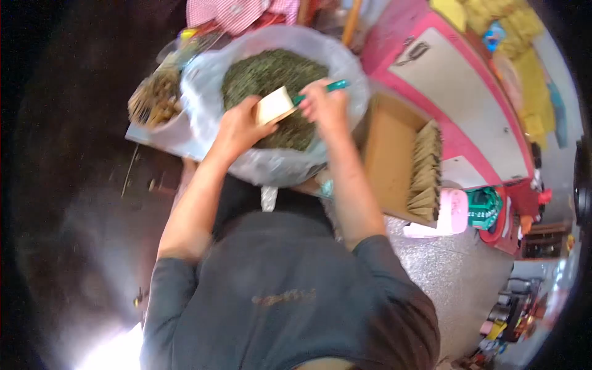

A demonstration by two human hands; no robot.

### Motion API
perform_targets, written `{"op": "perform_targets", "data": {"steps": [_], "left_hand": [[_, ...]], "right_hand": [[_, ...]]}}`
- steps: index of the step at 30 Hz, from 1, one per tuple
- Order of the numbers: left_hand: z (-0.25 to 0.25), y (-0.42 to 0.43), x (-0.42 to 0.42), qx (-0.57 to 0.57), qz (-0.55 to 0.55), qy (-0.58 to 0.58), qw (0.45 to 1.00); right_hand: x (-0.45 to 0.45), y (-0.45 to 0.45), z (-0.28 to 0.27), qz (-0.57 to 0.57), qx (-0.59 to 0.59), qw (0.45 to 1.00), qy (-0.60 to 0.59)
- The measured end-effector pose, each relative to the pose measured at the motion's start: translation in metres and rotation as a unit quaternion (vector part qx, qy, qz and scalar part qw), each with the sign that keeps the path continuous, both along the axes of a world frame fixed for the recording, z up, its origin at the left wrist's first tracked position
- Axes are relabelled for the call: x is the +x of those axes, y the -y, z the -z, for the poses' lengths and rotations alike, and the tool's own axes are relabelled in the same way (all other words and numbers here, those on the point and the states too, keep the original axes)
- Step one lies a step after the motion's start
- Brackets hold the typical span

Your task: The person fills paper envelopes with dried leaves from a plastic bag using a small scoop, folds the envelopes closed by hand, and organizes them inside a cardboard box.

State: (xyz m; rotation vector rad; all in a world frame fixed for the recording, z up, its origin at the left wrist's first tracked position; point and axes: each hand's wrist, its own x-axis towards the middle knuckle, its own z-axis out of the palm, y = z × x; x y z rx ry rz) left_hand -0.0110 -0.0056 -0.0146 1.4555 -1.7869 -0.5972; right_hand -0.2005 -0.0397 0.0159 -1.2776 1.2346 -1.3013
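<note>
Dried green leafy material (265,68) fills a basin lined with a clear plastic bag (203,92). Above it, my left hand (241,128) grips a small pale yellow, box-like packet (275,106) by its left side. My right hand (324,108) is closed around a green stick-like tool (337,85), whose lower end is at the packet's right edge. Whether that end touches the packet or goes into it, I cannot tell. Both hands are slightly blurred.
Right of the basin, a cardboard box (388,157) holds a row of several tan packets (425,172). A container of brownish pieces (161,102) stands at the left. Beyond are a pink-and-white cabinet (453,80), a pink container (453,211) and pink checkered cloth (234,12).
</note>
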Motion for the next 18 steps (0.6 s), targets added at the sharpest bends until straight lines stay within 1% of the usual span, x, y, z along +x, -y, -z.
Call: {"op": "perform_targets", "data": {"steps": [1, 2, 3, 4, 5, 6, 8, 10, 12, 14, 17, 18], "left_hand": [[0.001, -0.001, -0.001, 0.023, -0.01, -0.004, 1.0], [0.0, 0.0, -0.002, 0.009, -0.007, 0.005, 1.0], [-0.004, -0.001, -0.003, 0.025, -0.009, -0.003, 1.0], [-0.005, -0.003, -0.003, 0.012, -0.012, -0.005, 1.0], [-0.007, -0.004, -0.004, 0.015, -0.009, -0.007, 1.0], [-0.009, -0.005, -0.005, 0.019, -0.008, -0.007, 1.0], [-0.008, -0.005, -0.004, 0.02, 0.0, -0.017, 1.0], [-0.006, -0.004, -0.002, 0.019, 0.005, -0.028, 0.999], [-0.004, -0.004, -0.002, 0.016, 0.004, -0.041, 0.999], [-0.007, -0.004, -0.003, 0.028, -0.003, -0.042, 0.999], [-0.008, -0.004, -0.003, 0.017, -0.001, -0.038, 0.999], [-0.008, -0.004, -0.004, 0.013, 0.001, -0.04, 0.999]], "right_hand": [[0.004, -0.003, 0.0, -0.018, -0.016, 0.999, -0.022], [0.008, 0.002, 0.008, -0.03, -0.085, 0.993, -0.071], [0.012, 0.004, 0.019, -0.03, -0.167, 0.979, -0.114], [0.016, 0.0, 0.013, -0.033, -0.188, 0.971, -0.144], [0.019, -0.008, -0.001, -0.032, -0.263, 0.945, -0.19], [0.02, -0.012, -0.01, -0.058, -0.286, 0.936, -0.198], [0.019, -0.017, -0.021, -0.081, -0.331, 0.902, -0.264], [0.015, -0.019, -0.028, -0.082, -0.34, 0.9, -0.262], [0.009, -0.017, -0.032, -0.038, -0.371, 0.896, -0.239], [-0.003, -0.016, -0.035, -0.001, -0.335, 0.925, -0.181], [-0.02, -0.004, -0.027, 0.081, -0.264, 0.947, -0.166], [-0.023, 0.002, -0.016, 0.082, -0.268, 0.945, -0.168]]}}
